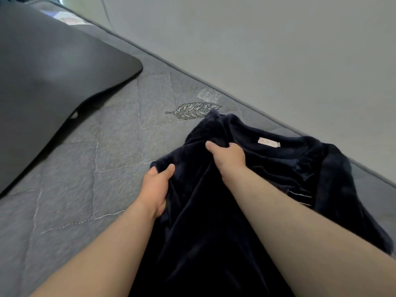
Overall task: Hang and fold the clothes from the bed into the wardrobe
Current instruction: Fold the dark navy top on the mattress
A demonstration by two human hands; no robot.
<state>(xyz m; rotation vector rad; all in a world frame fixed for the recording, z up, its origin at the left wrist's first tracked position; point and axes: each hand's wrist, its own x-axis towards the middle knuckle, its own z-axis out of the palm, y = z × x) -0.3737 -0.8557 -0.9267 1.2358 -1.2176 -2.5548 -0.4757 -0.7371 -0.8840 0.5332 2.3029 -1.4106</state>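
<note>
A small white neck label (269, 143) with faint pink marks is sewn inside the collar of the garment (203, 243), right of the frame's centre; its print is too small and blurred to read. On the grey quilted bed (85, 168), just above and left of the garment, are an embroidered silver leaf (192, 110) and a pale woven patch (209, 95), neither carrying legible writing. The garment is a very dark navy piece with a soft, velvety nap. It lies on the bed in the lower right half of the frame, collar end toward the upper right and its long body running down to the bottom edge between the two forearms. The cloth is rumpled into deep lengthwise folds, and one part spreads out toward the right edge. The left grip (157, 187), a bare hand at lower centre, clamps the garment's left edge, thumb pressed on top of the cloth and fingers tucked under the fold. The right grip (227, 156), a little higher and to the right, bunches cloth just below the collar, fingers curled into it and thumb stretched to the left. Both bare forearms reach in from the bottom corners. A black ribbed mat (53, 71) lies across the upper left of the bed, and a pale wall (278, 50) fills the upper right.
</note>
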